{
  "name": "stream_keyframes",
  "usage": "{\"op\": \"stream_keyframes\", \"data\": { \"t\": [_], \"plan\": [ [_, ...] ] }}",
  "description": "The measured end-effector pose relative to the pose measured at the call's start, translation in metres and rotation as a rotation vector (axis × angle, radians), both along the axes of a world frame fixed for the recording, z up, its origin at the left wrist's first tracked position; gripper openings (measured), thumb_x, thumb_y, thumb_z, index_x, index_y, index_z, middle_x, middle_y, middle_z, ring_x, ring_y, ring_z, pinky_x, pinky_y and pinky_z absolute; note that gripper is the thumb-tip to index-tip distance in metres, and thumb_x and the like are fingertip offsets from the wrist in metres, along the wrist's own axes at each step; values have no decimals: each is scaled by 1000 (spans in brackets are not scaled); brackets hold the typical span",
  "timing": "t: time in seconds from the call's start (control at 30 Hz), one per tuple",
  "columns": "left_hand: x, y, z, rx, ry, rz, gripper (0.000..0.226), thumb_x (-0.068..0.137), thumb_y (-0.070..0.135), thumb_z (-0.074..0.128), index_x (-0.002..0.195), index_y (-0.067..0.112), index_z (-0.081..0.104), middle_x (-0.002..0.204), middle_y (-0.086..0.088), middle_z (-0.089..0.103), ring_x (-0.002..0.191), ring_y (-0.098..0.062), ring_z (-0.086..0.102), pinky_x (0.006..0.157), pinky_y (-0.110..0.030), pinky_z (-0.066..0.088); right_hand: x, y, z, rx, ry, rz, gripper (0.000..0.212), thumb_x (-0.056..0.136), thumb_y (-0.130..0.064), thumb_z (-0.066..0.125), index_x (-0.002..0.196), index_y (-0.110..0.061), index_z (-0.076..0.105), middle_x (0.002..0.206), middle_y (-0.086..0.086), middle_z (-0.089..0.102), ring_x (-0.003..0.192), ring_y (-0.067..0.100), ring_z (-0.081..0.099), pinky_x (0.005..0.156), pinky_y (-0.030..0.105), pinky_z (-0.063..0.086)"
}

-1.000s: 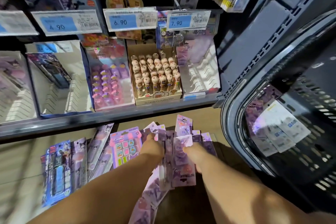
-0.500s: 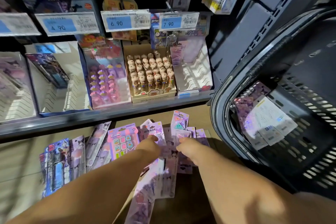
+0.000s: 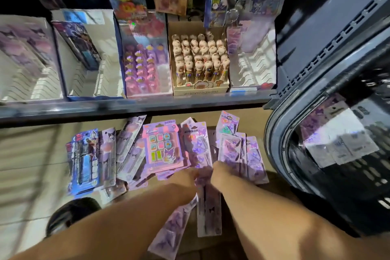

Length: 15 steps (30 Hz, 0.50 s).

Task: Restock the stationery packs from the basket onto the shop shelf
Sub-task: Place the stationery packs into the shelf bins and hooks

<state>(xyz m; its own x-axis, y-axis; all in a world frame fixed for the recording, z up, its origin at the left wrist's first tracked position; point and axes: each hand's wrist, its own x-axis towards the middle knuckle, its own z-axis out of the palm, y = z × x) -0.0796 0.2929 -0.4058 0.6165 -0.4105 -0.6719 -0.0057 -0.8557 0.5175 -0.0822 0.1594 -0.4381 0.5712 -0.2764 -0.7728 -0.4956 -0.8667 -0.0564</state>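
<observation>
Both our hands sit side by side, nearly touching, at the near edge of the stationery packs [image 3: 162, 150] piled on the lower shelf [image 3: 31, 154]. The left hand [image 3: 185, 178] and right hand [image 3: 221, 174] each look clamped on the long purple packs [image 3: 209, 213] trailing back toward us, though the fingers are tucked out of sight. A few leftover packs [image 3: 337, 145] lie in the basket [image 3: 272, 150] on the right. We reckon these are light, flat card-and-blister things, stiff lengthwise but glossy, so a fanned bunch will slide apart. Best pinched across the card edges with the bunch squared up, not by the bubbles.
</observation>
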Motion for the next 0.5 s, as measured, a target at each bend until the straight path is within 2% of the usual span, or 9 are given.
{"op": "stream_keyframes", "data": {
  "t": [0.03,0.13,0.23,0.3,0.33,0.43,0.47,0.5],
  "plan": [
    [0,3,-2,-7,9,-2,50,96,3,44,139,29,45,138,3,52,126,-16,49,87,-14,34,1,1,-2,-30,-15,6,41,89,-8,56,130,-9,51,137,13,50,125,30,50,97,36,45],
    [5,9,-10,10,48,6,48,95,7,46,139,27,46,140,0,52,125,-20,51,101,-26,39,5,-8,-2,-35,-53,-7,37,95,-14,51,130,-7,53,135,14,53,125,30,51,94,33,45],
    [13,14,-11,10,34,42,41,95,17,52,135,20,49,138,-3,54,123,-22,52,102,-28,40,7,-24,6,94,-117,-245,38,93,-26,57,124,-4,58,128,16,59,117,32,56,88,32,46],
    [16,13,-8,-12,12,65,41,95,23,53,135,18,49,136,-4,56,123,-24,52,100,-28,41,9,-32,19,307,-225,-521,38,89,-14,65,120,5,57,117,23,61,106,34,60,88,40,50],
    [17,12,-7,-28,1,82,41,94,26,54,134,18,49,135,-4,57,122,-24,53,99,-29,42,10,-34,30,391,-273,-615,39,88,-9,66,121,8,55,112,25,61,101,33,60,83,41,50],
    [15,7,2,-92,32,169,39,92,38,59,124,17,51,122,-3,60,110,-24,56,87,-27,42,12,-35,54,542,-363,-739,45,87,-10,68,128,1,54,113,21,62,93,26,59,71,33,50],
    [14,5,4,-119,46,188,34,92,41,58,114,16,52,112,-4,59,102,-24,55,81,-28,40,11,-34,62,598,-388,-788,38,87,-12,68,123,-1,57,108,16,63,94,27,59,72,33,51],
    [13,4,8,-137,54,200,30,93,42,57,103,15,50,102,-5,56,94,-24,53,77,-28,39,11,-31,68,650,-410,-833,26,89,-12,66,112,-3,61,106,14,62,100,30,60,79,37,52]
  ]
}}
